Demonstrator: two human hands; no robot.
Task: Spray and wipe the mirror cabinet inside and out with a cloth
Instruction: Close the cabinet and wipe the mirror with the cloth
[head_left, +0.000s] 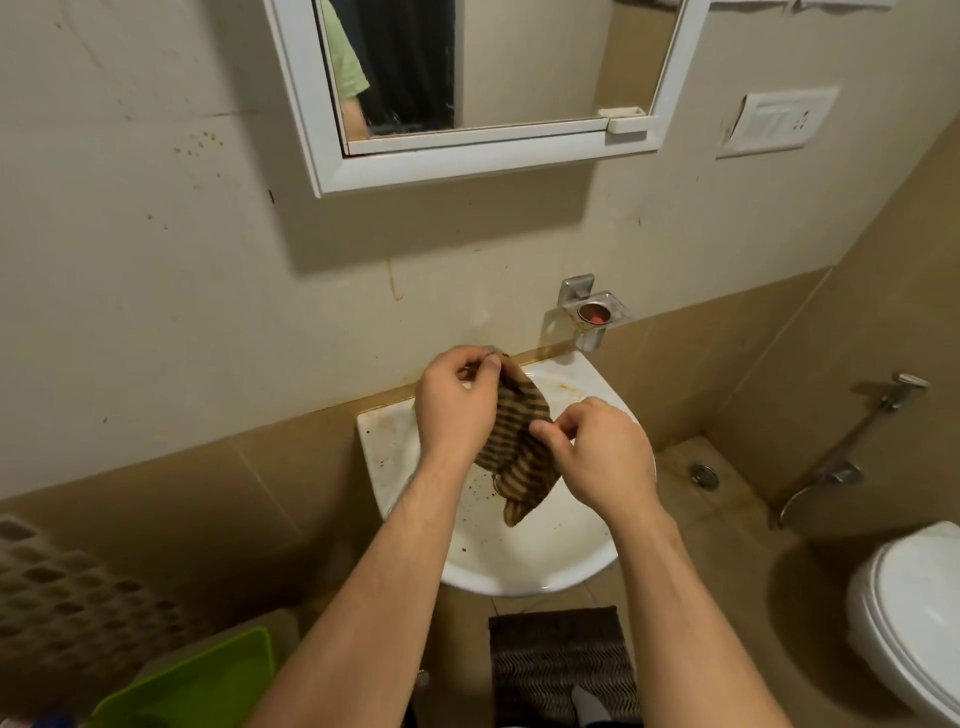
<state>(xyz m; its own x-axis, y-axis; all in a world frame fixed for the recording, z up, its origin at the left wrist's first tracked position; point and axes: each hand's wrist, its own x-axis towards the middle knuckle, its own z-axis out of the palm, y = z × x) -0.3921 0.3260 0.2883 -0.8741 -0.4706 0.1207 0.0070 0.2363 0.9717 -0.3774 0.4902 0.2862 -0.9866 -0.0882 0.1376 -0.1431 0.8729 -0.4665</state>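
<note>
Both hands, left hand (454, 402) and right hand (597, 457), pinch the cloth (519, 447) over the sink (545, 566), below the cabinet (467, 161); loose pinches could drop it into the stained basin, dirtying it.

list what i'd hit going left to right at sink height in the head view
left hand → cloth → right hand → floor drain → tap
</note>
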